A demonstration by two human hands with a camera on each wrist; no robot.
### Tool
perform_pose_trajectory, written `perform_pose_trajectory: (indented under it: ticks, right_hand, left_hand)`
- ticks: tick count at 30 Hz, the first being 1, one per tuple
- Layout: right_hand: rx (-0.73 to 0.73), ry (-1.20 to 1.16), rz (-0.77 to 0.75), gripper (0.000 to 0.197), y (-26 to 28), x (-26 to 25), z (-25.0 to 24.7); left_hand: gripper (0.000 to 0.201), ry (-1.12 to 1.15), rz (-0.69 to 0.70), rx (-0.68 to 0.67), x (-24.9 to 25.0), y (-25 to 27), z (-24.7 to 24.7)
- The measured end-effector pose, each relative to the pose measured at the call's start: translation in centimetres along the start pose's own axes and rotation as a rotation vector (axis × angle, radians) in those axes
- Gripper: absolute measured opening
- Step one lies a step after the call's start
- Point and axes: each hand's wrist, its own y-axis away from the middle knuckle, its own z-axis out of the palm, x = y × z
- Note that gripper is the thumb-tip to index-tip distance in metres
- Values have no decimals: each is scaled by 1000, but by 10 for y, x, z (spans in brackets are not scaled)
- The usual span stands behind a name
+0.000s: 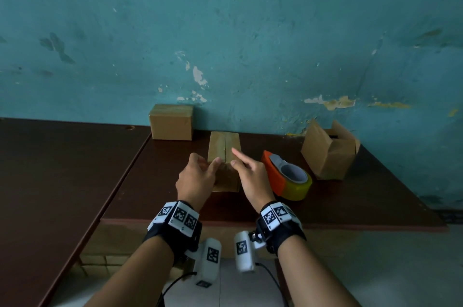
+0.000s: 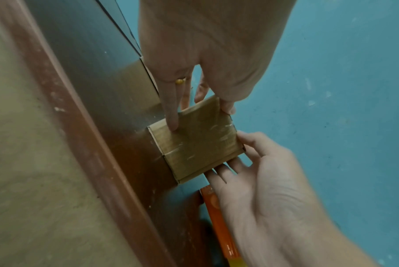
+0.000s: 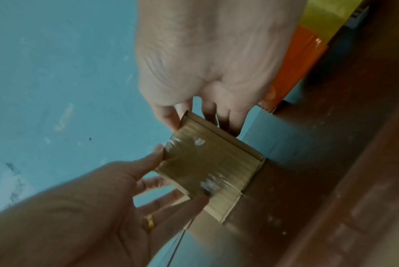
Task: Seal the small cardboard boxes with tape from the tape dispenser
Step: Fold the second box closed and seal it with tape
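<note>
Cardboard in hand: a small brown cardboard box [image 1: 223, 150] stood near the middle of the dark brown wooden table [image 1: 150, 168], between the two hands.
Left hand: the left hand [image 1: 194, 176] was not clenched. Its thumb lay on the upper front edge, one straight finger pressed the front face, and the other fingers lay along the left side.
Right hand: the right hand [image 1: 253, 176] was relaxed too, with the thumb tip on the upper edge, the fingers flat along the right side and the index finger lifted over the top.
Step, as I judged: the box was being steadied and squared. Its front face already wore a strip of glossy clear tape [image 2: 193, 144]. The middle seam [image 1: 226, 147] on top looked bare, though I could not be sure.
Next move: probably the right hand had to leave the box and take the orange plastic tape dispenser with a yellowish roll [image 1: 285, 177], which lay just beside it on the right. The left hand would need to hold the flaps down.
Materials: the cardboard was matte and ribbed, with sharp corners. The tape shone and had small wrinkles. The table was smooth and a little scuffed.
Others: a closed cardboard box [image 1: 171, 122] stood by the peeling teal wall [image 1: 225, 30], and an open-flapped cardboard box [image 1: 328, 153] stood at the far right.
</note>
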Motion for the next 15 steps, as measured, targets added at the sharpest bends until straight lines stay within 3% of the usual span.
perform_pose_trajectory:
  ticks: [15]
  right_hand:
    - [52,54,-27,40,-19,0,2]
  left_hand:
    - [45,152,-116,-117,3,-37,9]
